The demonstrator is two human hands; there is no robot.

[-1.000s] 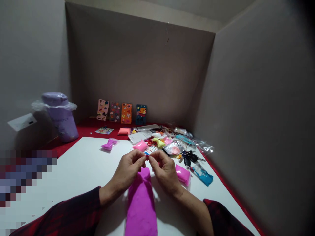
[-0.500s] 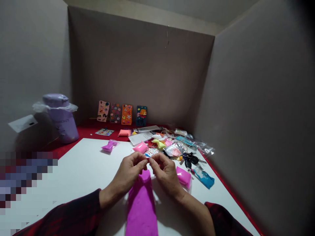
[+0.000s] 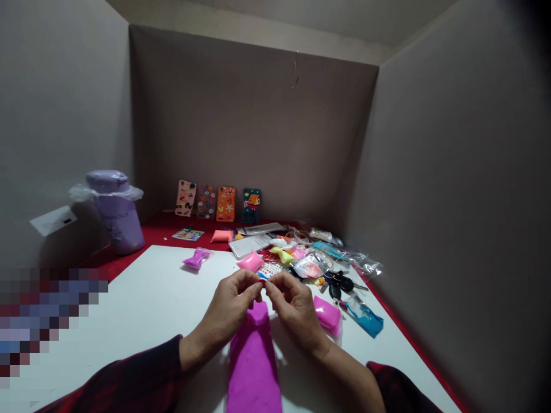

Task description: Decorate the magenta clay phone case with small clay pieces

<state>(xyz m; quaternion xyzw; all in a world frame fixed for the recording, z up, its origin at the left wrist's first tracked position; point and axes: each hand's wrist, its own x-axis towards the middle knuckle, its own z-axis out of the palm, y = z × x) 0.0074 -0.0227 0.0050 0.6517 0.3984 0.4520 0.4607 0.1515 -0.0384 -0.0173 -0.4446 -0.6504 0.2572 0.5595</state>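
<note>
L hand (image 3: 230, 307) & R hand (image 3: 295, 307) both closed, fingertips pinching red bit (image 3: 263, 282) just above top end of magenta clay slab (image 3: 253, 367) on white board (image 3: 150, 304). Vs 1 s ago: pinch unchanged, only view shifted

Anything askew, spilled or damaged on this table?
Nothing spilled or broken. One oddity: the purple jar at far left has clear plastic film bunched under its lid. Packets and scissors lie heaped at right. The left hand and right hand pinch a red bit over the magenta clay slab.
</note>
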